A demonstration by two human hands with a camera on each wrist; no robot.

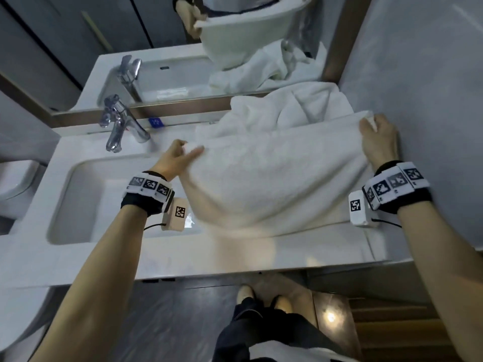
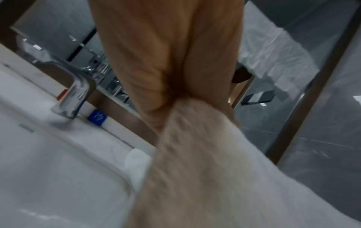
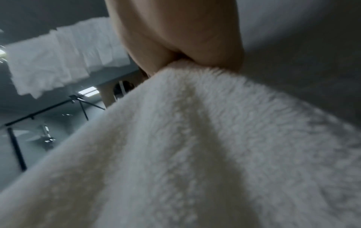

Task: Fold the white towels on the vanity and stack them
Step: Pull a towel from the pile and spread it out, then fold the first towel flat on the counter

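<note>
1. Towel point(image 1: 266, 178) is hanging spread between our two hands above the right part of the vanity point(image 1: 209, 259), its lower edge sagging toward the counter in front of us.
2. Our left hand point(image 1: 172, 159) is pinching the towel's left top corner between thumb and fingers; the left wrist view is confirming cloth clamped in that pinch.
3. Our right hand point(image 1: 379, 142) is gripping the right top corner, fingers curled round the cloth; the right wrist view is showing the pile bunched at the grip.
4. Behind the held towel, a rumpled heap of towels point(image 1: 295, 108) is lying against the mirror point(image 1: 162, 35) and the right wall, not yet folded. We are seeing no finished stack.
5. Step in hand, as we are judging it: opening the towel flat before the first fold. The task is looking to be at an early stage.
6. To do it well, we are advising:
   - keeping the top edge taut and level between both hands;
   - laying the cloth on the bare counter right of the sink point(image 1: 104, 205), not over the basin;
   - matching corners squarely before creasing.
7. Risks we are noting: the left corner is hanging near the tap point(image 1: 117, 126) and the basin edge, where it could snag or get wet; the heap behind is crowding the working space.
</note>
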